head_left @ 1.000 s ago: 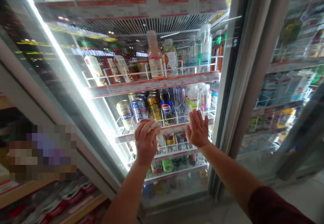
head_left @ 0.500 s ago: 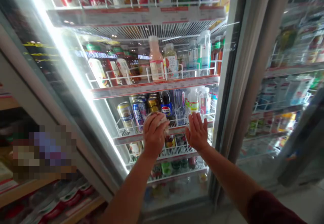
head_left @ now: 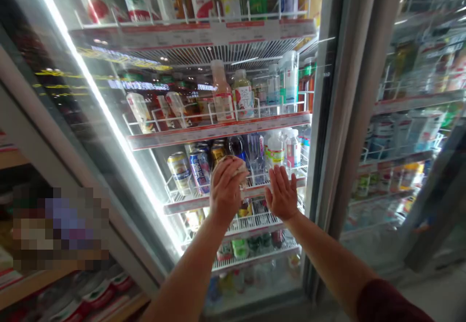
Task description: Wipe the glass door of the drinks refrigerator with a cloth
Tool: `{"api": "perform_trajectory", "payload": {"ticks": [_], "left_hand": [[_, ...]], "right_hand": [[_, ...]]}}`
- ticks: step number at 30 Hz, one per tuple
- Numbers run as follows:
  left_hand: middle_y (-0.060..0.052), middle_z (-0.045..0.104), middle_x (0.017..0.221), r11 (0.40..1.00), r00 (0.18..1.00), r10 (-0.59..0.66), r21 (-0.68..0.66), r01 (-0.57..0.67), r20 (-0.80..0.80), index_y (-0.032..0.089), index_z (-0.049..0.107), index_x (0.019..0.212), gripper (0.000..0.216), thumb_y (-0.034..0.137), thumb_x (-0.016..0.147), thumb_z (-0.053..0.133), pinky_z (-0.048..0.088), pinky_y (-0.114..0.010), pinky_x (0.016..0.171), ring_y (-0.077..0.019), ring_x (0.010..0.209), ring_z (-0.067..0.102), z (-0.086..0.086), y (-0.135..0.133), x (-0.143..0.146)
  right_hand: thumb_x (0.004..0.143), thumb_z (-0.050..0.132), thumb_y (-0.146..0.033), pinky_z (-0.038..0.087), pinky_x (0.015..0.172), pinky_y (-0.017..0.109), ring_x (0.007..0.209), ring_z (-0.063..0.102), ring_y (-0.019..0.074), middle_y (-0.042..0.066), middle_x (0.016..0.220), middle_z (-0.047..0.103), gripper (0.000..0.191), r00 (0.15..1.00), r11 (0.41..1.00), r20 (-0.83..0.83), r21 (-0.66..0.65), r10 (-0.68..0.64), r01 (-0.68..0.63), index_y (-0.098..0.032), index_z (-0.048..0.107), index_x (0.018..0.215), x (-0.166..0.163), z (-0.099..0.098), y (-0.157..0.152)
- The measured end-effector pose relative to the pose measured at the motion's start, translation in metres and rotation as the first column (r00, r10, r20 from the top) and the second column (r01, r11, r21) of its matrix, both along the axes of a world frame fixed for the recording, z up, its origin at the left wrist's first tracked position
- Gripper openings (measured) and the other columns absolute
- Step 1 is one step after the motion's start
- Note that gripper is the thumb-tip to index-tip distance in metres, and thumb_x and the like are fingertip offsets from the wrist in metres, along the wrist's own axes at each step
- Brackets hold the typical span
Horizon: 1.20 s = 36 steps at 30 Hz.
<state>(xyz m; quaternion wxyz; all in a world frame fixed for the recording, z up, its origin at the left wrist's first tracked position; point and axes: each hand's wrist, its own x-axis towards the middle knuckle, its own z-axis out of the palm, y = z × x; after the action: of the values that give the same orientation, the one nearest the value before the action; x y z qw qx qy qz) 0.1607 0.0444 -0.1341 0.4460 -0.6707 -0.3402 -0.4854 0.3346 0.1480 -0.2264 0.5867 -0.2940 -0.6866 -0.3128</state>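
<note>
My left hand (head_left: pixel 226 188) presses a crumpled pale cloth (head_left: pixel 240 170) against the glass door (head_left: pixel 204 288) of a lit drinks cooler. Its fingers are bent over the cloth, which shows beyond their tips. To the right of it, my right hand (head_left: pixel 282 195) lies flat on the same glass, fingers stretched out, holding nothing. Behind the glass near my hands stand drink cans (head_left: pixel 200 169) and clear bottles (head_left: pixel 275 148) on a wire shelf. A dark bottle with a blue label is partly hidden behind my left hand.
Upper shelves hold a pink bottle (head_left: pixel 222 93), a tea bottle (head_left: pixel 243 96) and other drinks. A metal door frame (head_left: pixel 338 118) runs down the right side, with another glass-fronted cooler (head_left: pixel 407 93) beyond. Wooden shelves (head_left: pixel 54 273) with packaged goods stand at left.
My left hand and the cloth have shifted slightly right across the glass, now covering more of the dark bottle. My right hand stays flat in nearly the same place. The view has tilted slightly.
</note>
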Motion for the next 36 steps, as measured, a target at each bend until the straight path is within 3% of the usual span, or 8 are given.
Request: {"api": "perform_trajectory", "payload": {"ticks": [7,12,14,19,21,27,33,36], "left_hand": [[-0.004,0.080,0.123,0.992,0.991,-0.049,-0.120,0.034,-0.124,0.024,0.076,0.105,0.017,0.012,0.100,0.065,0.056,-0.042,0.116,-0.0190,0.130,0.067,-0.031,-0.003,0.009],[-0.004,0.078,0.128,0.999,0.995,-0.049,-0.027,0.047,-0.084,0.023,0.075,0.105,0.020,0.009,0.100,0.062,0.054,-0.044,0.119,-0.0195,0.135,0.063,0.013,0.002,0.003],[-0.004,0.077,0.130,1.000,0.999,-0.029,-0.003,0.029,-0.044,0.023,0.075,0.106,0.022,0.007,0.100,0.061,0.054,-0.046,0.119,-0.0204,0.137,0.062,0.017,0.000,0.000],[-0.004,0.080,0.124,0.995,0.995,0.022,-0.098,-0.032,-0.097,0.023,0.075,0.105,0.018,0.010,0.101,0.063,0.056,-0.045,0.114,-0.0210,0.126,0.069,-0.039,-0.016,-0.001],[-0.003,0.080,0.123,0.990,0.986,0.031,-0.133,-0.053,-0.162,0.023,0.075,0.104,0.016,0.012,0.100,0.065,0.057,-0.044,0.113,-0.0209,0.123,0.070,-0.047,-0.020,-0.006],[-0.004,0.076,0.133,0.997,0.997,0.071,-0.025,-0.072,-0.008,0.026,0.078,0.110,0.030,0.005,0.098,0.060,0.054,-0.050,0.118,-0.0233,0.136,0.064,-0.003,-0.024,-0.037],[-0.004,0.080,0.121,0.991,0.990,0.120,-0.056,-0.124,-0.077,0.025,0.078,0.106,0.028,0.003,0.094,0.064,0.057,-0.044,0.110,-0.0221,0.123,0.069,-0.045,-0.039,-0.044],[-0.002,0.080,0.122,0.988,0.986,0.145,-0.037,-0.148,-0.078,0.026,0.079,0.105,0.030,0.003,0.093,0.065,0.055,-0.043,0.112,-0.0218,0.125,0.069,-0.030,-0.041,-0.058]], "right_hand": [[0.108,0.049,-0.028,0.012,0.139,0.047,0.161,0.044,0.0260,0.017,0.166,0.054,0.075,0.999,0.999,-0.019,0.022,0.038,-0.037,-0.016,0.017,0.176,-0.002,0.002,-0.001],[0.108,0.049,-0.026,0.011,0.140,0.047,0.162,0.042,0.0255,0.016,0.168,0.053,0.076,0.999,0.999,-0.020,0.022,0.039,-0.039,-0.016,0.016,0.176,0.000,0.003,-0.001],[0.108,0.050,-0.026,0.010,0.140,0.046,0.165,0.037,0.0245,0.016,0.168,0.052,0.075,0.999,0.999,-0.017,0.028,0.041,-0.040,-0.015,0.018,0.175,0.001,0.004,-0.002],[0.109,0.049,-0.026,0.008,0.140,0.045,0.168,0.028,0.0227,0.017,0.169,0.051,0.074,1.000,0.998,-0.011,0.048,0.028,-0.028,-0.012,0.020,0.175,0.000,0.004,-0.002],[0.109,0.048,-0.026,0.008,0.140,0.045,0.168,0.029,0.0226,0.017,0.168,0.051,0.073,1.000,0.999,-0.006,0.047,0.019,-0.019,-0.012,0.019,0.175,0.000,0.004,-0.002],[0.110,0.047,-0.028,0.008,0.140,0.044,0.168,0.026,0.0216,0.017,0.169,0.050,0.072,1.000,0.999,-0.008,0.042,0.016,-0.015,-0.012,0.019,0.175,0.000,0.004,-0.003],[0.109,0.049,-0.027,0.011,0.140,0.046,0.164,0.038,0.0243,0.016,0.168,0.052,0.075,1.000,0.999,-0.011,0.031,0.009,-0.009,-0.015,0.017,0.175,0.000,0.003,-0.002],[0.109,0.048,-0.028,0.011,0.140,0.046,0.164,0.039,0.0247,0.017,0.168,0.052,0.075,1.000,0.999,-0.008,0.033,0.008,-0.008,-0.015,0.016,0.176,0.000,0.003,-0.001]]}}
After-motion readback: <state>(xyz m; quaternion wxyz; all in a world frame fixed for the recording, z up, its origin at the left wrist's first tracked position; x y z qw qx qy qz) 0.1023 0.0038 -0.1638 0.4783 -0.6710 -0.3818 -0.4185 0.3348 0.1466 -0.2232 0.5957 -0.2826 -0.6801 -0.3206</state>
